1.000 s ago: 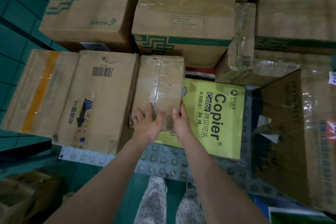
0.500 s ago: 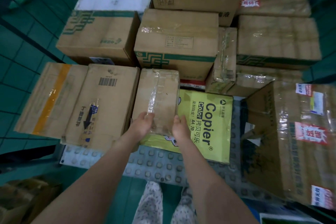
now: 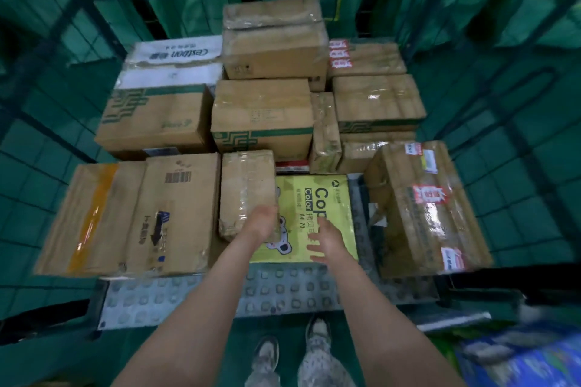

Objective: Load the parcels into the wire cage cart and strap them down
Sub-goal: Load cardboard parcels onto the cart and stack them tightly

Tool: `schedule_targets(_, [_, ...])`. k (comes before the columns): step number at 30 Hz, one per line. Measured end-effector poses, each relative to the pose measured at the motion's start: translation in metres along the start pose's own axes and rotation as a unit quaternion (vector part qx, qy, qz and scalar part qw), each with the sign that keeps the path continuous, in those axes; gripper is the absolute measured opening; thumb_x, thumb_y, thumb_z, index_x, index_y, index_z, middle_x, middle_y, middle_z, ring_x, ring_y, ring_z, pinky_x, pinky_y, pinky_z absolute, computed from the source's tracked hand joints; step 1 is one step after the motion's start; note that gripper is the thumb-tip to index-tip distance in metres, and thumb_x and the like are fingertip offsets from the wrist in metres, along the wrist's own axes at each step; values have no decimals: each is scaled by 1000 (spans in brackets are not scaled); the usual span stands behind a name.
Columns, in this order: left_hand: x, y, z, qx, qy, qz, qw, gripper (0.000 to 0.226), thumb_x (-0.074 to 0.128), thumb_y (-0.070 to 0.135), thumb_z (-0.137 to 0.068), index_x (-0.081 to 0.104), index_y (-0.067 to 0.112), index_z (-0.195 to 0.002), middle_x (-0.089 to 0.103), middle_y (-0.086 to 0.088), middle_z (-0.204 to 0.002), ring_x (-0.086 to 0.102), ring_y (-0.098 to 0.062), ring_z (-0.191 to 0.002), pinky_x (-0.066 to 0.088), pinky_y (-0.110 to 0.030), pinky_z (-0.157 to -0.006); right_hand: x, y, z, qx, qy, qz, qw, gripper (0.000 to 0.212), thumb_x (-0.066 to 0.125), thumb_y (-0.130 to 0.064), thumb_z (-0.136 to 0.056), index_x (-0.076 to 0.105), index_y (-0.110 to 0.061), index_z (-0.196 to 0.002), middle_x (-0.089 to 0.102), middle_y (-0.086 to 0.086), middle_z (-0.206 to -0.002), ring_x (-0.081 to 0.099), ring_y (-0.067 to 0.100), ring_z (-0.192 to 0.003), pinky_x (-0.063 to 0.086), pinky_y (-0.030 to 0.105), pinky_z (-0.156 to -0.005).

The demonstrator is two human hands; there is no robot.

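Studded grey cart floor [image 3: 283,291]; green wire walls [image 3: 37,141]; parcels [image 3: 261,110] stacked.

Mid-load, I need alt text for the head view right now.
A left hand touches the near end of a small taped parcel among cardboard boxes in a green wire cage cart, while the right hand hovers open over a yellow copier-paper box.

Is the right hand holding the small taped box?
No, the right hand is open with fingers spread over the yellow copier paper box, clear of the small taped box.
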State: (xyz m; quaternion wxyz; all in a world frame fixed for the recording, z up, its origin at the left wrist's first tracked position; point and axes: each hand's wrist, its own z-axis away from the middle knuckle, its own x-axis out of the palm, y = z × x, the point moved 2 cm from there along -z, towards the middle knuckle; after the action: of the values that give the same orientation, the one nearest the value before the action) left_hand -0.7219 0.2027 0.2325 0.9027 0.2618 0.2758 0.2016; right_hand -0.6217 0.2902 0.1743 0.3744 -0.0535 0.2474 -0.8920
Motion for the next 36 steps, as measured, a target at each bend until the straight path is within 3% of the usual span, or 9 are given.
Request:
schedule_targets(2, [0, 7, 9, 14, -9, -11, 1000, 31, 30, 21, -102, 56, 7, -93, 45, -9, -113, 46, -19, -96, 31, -25, -76, -2, -3, 14, -8, 4, -7, 1000, 46, 27, -38, -102, 38, -16, -141, 55, 9, -127, 56, 26, -99, 43, 36, -81])
schedule_targets(4, [2, 12, 19, 30, -16, -26, 999, 34, 31, 24, -102, 53, 4, -119, 50, -14, -125, 46, -21, -107, 31, -25, -83, -6, -3, 29, -29, 15, -18, 999, 46, 28, -39, -102, 40, -15, -139, 56, 9, -126, 55, 24, -96, 42, 36, -84])
schedule_targets(13, [42, 23, 66, 70, -116, -75, 988, 46, 32, 27, -102, 36, 2, -140, 53, -16, -120, 50, -26, -111, 33, -33, -95, -43, 35, 91, -24, 50, -98, 994, 41, 32, -37, -102, 40, -20, -138, 52, 9, -133, 54, 29, -116, 43, 39, -92])
schedule_targets(15, [56, 29, 80, 99, -131, -124, 979, 33, 31, 26, -102, 45, 9, -127, 51, -14, -119, 51, -26, -106, 35, -31, -89, -57, 49, 104, -30, 62, -138, 988, 38, 39, -37, -98, 45, -20, -131, 52, 11, -132, 53, 31, -118, 42, 40, -92])
schedule_targets(18, [80, 36, 98, 133, -145, -173, 965, 20, 34, 26, -101, 45, 10, -99, 47, -4, -86, 43, -16, -70, 33, -30, -66, -77, 69, 117, -53, 83, -196, 976, 38, 47, -36, -93, 51, -21, -127, 53, 16, -131, 55, 36, -115, 42, 50, -99])
schedule_targets(22, [123, 23, 128, 163, -198, -239, 936, 25, 35, 27, -100, 52, 8, -102, 53, -14, -111, 48, -27, -100, 34, -32, -81, -112, 109, 139, -71, 141, -261, 952, 37, 39, -27, -101, 47, -10, -132, 52, 18, -133, 58, 32, -102, 48, 43, -85])
schedule_targets(25, [154, 13, 153, 195, -222, -292, 910, 35, 35, 24, -99, 56, -2, -110, 52, -22, -112, 50, -31, -107, 38, -34, -88, -133, 142, 154, -67, 189, -268, 942, 39, 40, -24, -100, 46, -8, -135, 51, 16, -136, 54, 34, -118, 47, 41, -91])
schedule_targets(33, [256, -20, 242, 260, -300, -376, 837, 30, 41, 22, -97, 62, 2, -103, 58, -24, -109, 56, -32, -106, 41, -32, -79, -203, 259, 224, -37, 235, -379, 895, 40, 38, -33, -100, 43, -14, -135, 51, 12, -134, 52, 25, -95, 41, 42, -96])
schedule_targets(36, [305, -45, 294, 286, -336, -400, 804, 24, 41, 22, -97, 57, 6, -95, 56, -27, -108, 50, -25, -88, 34, -29, -72, -235, 318, 255, -35, 275, -396, 875, 38, 41, -31, -99, 46, -15, -133, 53, 13, -132, 53, 25, -88, 42, 43, -95])
